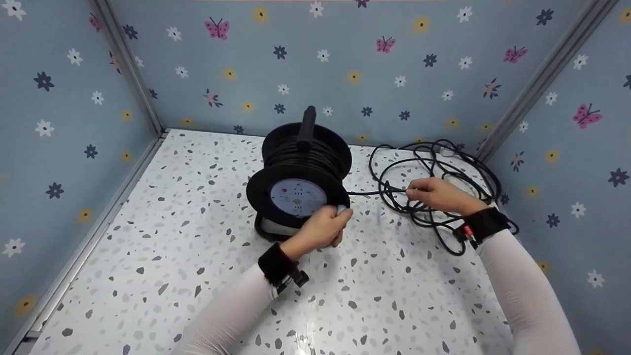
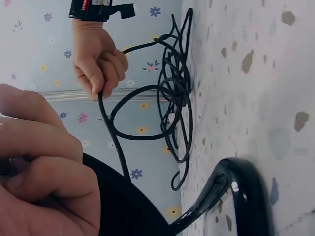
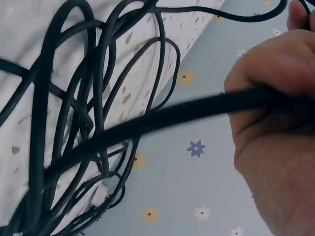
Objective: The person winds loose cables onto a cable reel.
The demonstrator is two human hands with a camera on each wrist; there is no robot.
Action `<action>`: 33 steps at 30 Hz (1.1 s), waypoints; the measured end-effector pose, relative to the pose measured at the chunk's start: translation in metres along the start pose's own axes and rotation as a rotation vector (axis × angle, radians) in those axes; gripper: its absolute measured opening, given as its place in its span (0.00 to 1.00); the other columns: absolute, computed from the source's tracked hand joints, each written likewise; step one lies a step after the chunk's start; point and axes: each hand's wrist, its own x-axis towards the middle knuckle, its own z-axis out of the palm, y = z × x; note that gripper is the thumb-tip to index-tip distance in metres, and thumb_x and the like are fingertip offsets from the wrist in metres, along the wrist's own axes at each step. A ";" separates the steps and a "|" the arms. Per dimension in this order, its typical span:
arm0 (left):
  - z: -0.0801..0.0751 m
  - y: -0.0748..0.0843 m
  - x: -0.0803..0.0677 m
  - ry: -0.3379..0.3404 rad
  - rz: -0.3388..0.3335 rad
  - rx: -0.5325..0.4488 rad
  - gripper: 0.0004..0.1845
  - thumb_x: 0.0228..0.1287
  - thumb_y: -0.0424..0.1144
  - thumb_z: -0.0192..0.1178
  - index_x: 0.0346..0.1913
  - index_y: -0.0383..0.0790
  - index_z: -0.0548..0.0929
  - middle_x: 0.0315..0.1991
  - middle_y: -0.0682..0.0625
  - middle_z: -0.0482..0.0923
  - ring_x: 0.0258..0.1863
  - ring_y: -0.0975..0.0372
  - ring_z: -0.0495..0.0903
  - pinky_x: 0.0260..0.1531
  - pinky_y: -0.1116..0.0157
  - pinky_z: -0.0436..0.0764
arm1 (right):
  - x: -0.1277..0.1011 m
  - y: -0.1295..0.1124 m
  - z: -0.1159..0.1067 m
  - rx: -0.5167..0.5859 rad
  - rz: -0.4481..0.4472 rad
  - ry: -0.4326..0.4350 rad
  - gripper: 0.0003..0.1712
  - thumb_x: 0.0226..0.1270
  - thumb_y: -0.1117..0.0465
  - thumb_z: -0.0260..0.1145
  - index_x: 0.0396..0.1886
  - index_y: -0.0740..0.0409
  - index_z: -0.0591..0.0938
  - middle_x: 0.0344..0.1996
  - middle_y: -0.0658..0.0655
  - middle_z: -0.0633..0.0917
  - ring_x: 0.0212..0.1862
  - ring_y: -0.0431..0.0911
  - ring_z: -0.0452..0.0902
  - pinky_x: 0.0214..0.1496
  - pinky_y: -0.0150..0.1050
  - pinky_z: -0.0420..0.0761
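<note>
A black cable reel point(image 1: 297, 197) stands on the speckled table, its pale round socket panel facing forward. My left hand point(image 1: 323, 228) curls round a small light-coloured knob point(image 1: 341, 209) at the lower right of the reel's front disc; the fingers hide most of it. To the right, my right hand point(image 1: 438, 194) holds the black cable point(image 1: 365, 193) between thumb and fingers. The cable runs from that hand to the reel, and more of it is wound on the drum. In the right wrist view the cable point(image 3: 197, 112) leaves the right hand point(image 3: 275, 128) toward the loose pile.
Loose loops of cable point(image 1: 446, 224) lie tangled at the table's right rear, with a pale plug-like piece point(image 1: 446, 151) among them. The reel's black handle point(image 1: 306, 129) sticks up. Patterned blue panels point(image 1: 305, 64) in metal frames enclose the table point(image 1: 197, 296) at the back and sides.
</note>
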 end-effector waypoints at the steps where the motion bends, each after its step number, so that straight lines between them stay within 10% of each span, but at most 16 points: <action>1: 0.001 -0.003 0.000 0.002 -0.003 0.018 0.35 0.55 0.68 0.42 0.09 0.41 0.71 0.04 0.44 0.70 0.02 0.58 0.65 0.01 0.64 0.61 | 0.000 0.000 0.001 0.019 0.004 0.001 0.15 0.63 0.42 0.51 0.27 0.42 0.77 0.18 0.51 0.73 0.19 0.45 0.66 0.22 0.40 0.69; 16: -0.009 -0.049 -0.012 0.016 -0.184 0.182 0.31 0.59 0.62 0.42 0.20 0.37 0.78 0.06 0.48 0.73 0.01 0.59 0.65 0.00 0.63 0.61 | -0.004 0.006 0.009 -0.098 0.034 0.078 0.19 0.63 0.40 0.50 0.21 0.46 0.70 0.14 0.52 0.67 0.15 0.46 0.60 0.19 0.39 0.63; 26: -0.014 -0.055 -0.015 0.001 -0.199 0.189 0.29 0.60 0.62 0.42 0.22 0.38 0.77 0.07 0.49 0.73 0.03 0.59 0.65 0.01 0.62 0.62 | 0.007 0.017 0.015 -0.592 -0.170 0.354 0.12 0.59 0.50 0.60 0.19 0.45 0.71 0.10 0.43 0.70 0.12 0.39 0.62 0.15 0.35 0.63; 33: -0.014 -0.061 -0.016 -0.002 -0.194 0.189 0.27 0.60 0.62 0.41 0.17 0.44 0.74 0.07 0.49 0.74 0.04 0.58 0.68 0.03 0.62 0.64 | 0.007 0.053 -0.002 -0.727 0.067 0.551 0.16 0.57 0.46 0.62 0.16 0.47 0.70 0.07 0.48 0.67 0.09 0.44 0.60 0.10 0.39 0.56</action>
